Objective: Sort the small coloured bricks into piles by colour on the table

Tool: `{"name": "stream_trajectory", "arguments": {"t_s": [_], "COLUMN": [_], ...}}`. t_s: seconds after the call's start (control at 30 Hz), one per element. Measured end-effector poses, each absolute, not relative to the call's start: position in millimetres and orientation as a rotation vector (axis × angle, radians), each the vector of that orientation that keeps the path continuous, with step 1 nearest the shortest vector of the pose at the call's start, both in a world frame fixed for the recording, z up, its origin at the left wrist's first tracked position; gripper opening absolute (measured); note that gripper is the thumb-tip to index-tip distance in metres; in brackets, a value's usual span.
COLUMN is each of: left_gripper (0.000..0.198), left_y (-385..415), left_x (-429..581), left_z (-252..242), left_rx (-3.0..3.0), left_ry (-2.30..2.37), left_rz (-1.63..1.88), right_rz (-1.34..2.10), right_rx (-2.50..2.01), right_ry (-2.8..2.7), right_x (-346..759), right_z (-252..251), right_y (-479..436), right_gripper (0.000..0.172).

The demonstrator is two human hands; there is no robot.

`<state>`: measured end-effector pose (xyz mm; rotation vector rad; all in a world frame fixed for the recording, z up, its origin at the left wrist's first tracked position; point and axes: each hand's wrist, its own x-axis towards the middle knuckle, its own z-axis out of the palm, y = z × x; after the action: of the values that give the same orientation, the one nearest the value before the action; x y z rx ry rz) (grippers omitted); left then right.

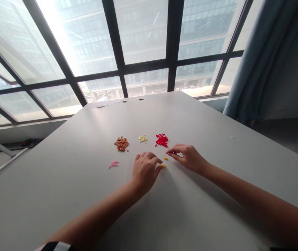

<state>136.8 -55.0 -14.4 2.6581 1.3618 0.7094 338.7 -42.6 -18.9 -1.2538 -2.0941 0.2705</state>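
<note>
My left hand (147,170) rests low over the white table (86,205), fingers curled, with a gap showing between thumb and index finger. At its thumb tip lies a small yellow piece (164,166), which the thumb seems to touch. A second yellow piece (165,158) sits just beyond, between the two hands. My right hand (188,157) comes in from the right, thumb and index fingertip pinched together; whatever is between them is too small to make out. Just behind those fingertips is a pile of small red pieces (162,140).
Left of the red pile are a few pale yellow pieces (143,138) and a heap of copper-brown pieces (121,143). Several pink pieces (113,164) lie nearer, left of my left hand. Windows (143,31) stand beyond the table, and a blue-grey curtain (251,66) hangs at right.
</note>
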Motion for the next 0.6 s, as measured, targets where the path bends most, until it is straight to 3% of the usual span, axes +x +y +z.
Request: {"name": "stream_trajectory", "arguments": {"t_s": [0.17, 0.27, 0.33, 0.6], "left_gripper": [0.007, 0.031, 0.034, 0.019], "left_y": [-60.0, -65.2, -66.3, -54.0], "left_x": [89.1, 57.9, 46.3, 62.9], "left_z": [-4.8, -5.0, -8.7, -17.4], "left_rx": [2.623, 2.586, 2.501, 2.338], "left_ry": [1.353, 1.341, 1.368, 1.312], "left_rz": [0.776, 0.657, 0.624, 0.763], "right_rz": [0.269, 0.191, 0.153, 0.154], "right_rx": [-1.122, -1.066, -1.053, -1.02], "right_ry": [-2.227, -2.345, -2.369, -2.338], "right_x": [332.9, 328.1, 325.8, 324.9], "right_z": [-21.8, -26.7, -29.6, -31.2], "right_y": [-49.5, -51.7, -52.1, -54.2], "right_gripper": [0.019, 0.023, 0.019, 0.017]}}
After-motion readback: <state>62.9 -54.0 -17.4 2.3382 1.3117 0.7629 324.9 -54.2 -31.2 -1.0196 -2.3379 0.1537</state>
